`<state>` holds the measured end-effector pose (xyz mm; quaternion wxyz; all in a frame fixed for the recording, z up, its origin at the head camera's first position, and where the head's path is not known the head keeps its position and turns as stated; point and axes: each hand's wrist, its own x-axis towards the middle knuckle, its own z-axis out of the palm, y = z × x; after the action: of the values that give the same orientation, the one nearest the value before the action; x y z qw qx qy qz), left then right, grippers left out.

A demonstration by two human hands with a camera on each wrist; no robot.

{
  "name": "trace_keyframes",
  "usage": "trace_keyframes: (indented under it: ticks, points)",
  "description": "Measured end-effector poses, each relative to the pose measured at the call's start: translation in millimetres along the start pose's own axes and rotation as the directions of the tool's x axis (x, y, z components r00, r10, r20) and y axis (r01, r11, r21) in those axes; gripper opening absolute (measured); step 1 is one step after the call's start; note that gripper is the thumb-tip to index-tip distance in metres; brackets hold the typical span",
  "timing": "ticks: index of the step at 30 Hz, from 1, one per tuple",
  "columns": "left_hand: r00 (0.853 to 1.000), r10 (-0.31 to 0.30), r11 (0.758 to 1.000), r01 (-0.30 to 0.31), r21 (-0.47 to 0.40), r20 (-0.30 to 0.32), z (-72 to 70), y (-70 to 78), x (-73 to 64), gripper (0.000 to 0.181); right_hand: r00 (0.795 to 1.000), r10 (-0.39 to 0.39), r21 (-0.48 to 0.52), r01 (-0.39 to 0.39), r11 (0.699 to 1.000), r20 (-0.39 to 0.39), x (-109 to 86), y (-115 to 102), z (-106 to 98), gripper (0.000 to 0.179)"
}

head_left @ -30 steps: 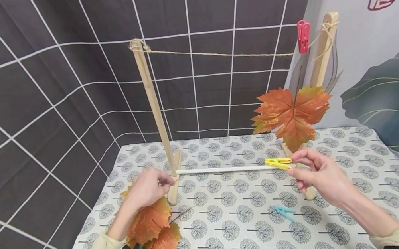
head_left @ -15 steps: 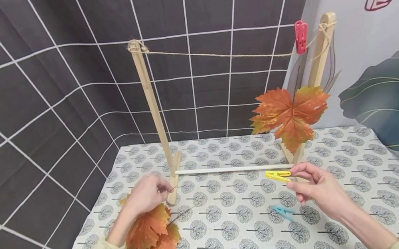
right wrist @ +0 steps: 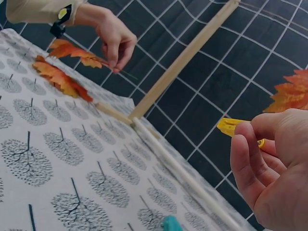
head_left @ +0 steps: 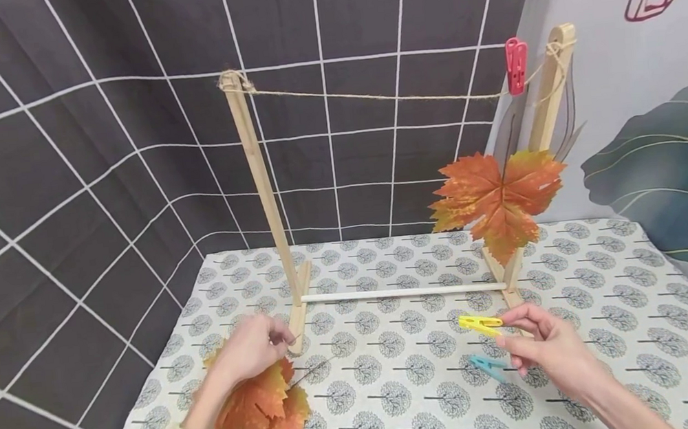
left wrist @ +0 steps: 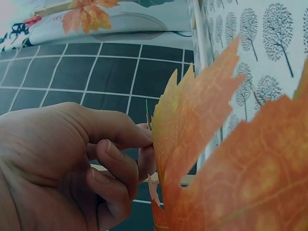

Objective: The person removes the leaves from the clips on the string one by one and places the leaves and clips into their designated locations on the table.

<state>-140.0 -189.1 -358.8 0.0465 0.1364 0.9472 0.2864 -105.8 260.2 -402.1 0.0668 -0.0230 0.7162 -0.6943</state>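
My left hand pinches an orange maple leaf by its stem, held over the table at the left. A second maple leaf lies on the cloth below it. My right hand pinches a yellow clothespin between thumb and fingers, in the air right of centre. A blue clothespin lies on the cloth just beneath. Behind them, a red clothespin sits on the twine line near its right end, with a hanging maple leaf below it.
The twine runs between two wooden posts, whose feet are joined by a white rod. The table wears a tree-print cloth. Dark gridded fabric hangs behind and to the left.
My right hand has lowered with the yellow clothespin, away from the rod and closer to the blue one. My left hand has dropped slightly with its leaf.
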Motion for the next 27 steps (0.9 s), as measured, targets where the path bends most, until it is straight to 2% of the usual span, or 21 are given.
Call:
trace_keyframes:
  ticks: [4,9,15,18,23,27]
  points:
    - [1.0,-0.018,1.0,0.018,-0.001,-0.001,4.9,-2.6,-1.5,0.02,1.0,0.013,-0.002,-0.013,1.0,-0.003,-3.3,7.3,0.8,0.03]
    - [1.0,-0.012,1.0,0.012,0.014,-0.005,12.0,-5.8,-1.1,0.02,0.999,0.035,-0.038,-0.035,0.999,-0.008,-7.5,14.8,2.5,0.031]
    - [1.0,0.013,0.999,-0.012,0.042,-0.022,17.5,-8.8,-0.4,0.021,0.996,0.086,0.001,-0.086,0.996,-0.013,-11.4,22.9,4.0,0.03]
    - [1.0,-0.002,0.999,0.002,0.037,-0.015,19.0,-9.6,-1.0,0.02,0.995,0.097,0.021,-0.097,0.995,0.0,-12.9,26.6,3.9,0.027]
    - [1.0,-0.016,1.0,0.016,0.013,-0.01,22.5,-10.6,-2.2,0.019,0.996,0.079,0.068,-0.082,0.994,0.041,-14.8,33.4,4.5,0.025]
    - [1.0,-0.017,1.0,0.018,0.019,-0.022,25.2,-11.5,-2.4,0.021,0.997,0.066,0.07,-0.068,0.995,0.036,-15.8,37.2,5.1,0.025]
